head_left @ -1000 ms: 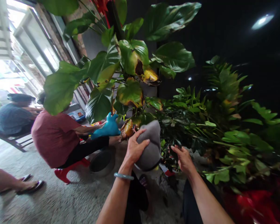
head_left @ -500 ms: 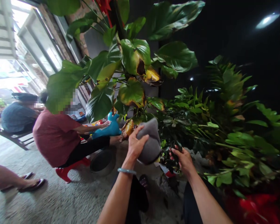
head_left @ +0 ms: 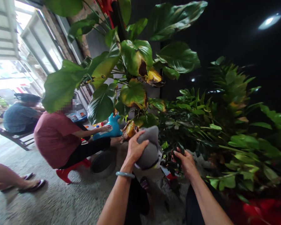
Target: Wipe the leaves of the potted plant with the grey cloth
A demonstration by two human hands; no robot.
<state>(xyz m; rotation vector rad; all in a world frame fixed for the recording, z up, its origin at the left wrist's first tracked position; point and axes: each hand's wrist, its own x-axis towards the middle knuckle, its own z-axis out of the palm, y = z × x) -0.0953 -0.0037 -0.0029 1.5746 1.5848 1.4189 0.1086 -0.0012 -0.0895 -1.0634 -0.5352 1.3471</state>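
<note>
My left hand [head_left: 135,149], with a pale bangle [head_left: 125,175] on its wrist, is closed on a folded grey cloth [head_left: 148,150] in front of the plants. To its right, my right hand [head_left: 184,159] pinches a dark green leaf [head_left: 178,154] low on a bushy plant [head_left: 178,123]. The leaf's stem end is lost among the foliage. Above my left hand stands a tall plant with broad leaves [head_left: 133,93], some of them yellow and brown at the edges.
At the left a person in a red shirt [head_left: 55,136] sits on a red stool [head_left: 70,172], one hand on a blue toy [head_left: 111,126]. Beside them stands a dark basin [head_left: 103,163]. Another person [head_left: 21,114] sits on a bench [head_left: 16,139]. More foliage [head_left: 243,150] fills the right.
My left hand and the grey cloth have dipped slightly. My right hand still pinches the leaf and has shifted a little right and down. The seated person's hand has moved slightly on the blue toy.
</note>
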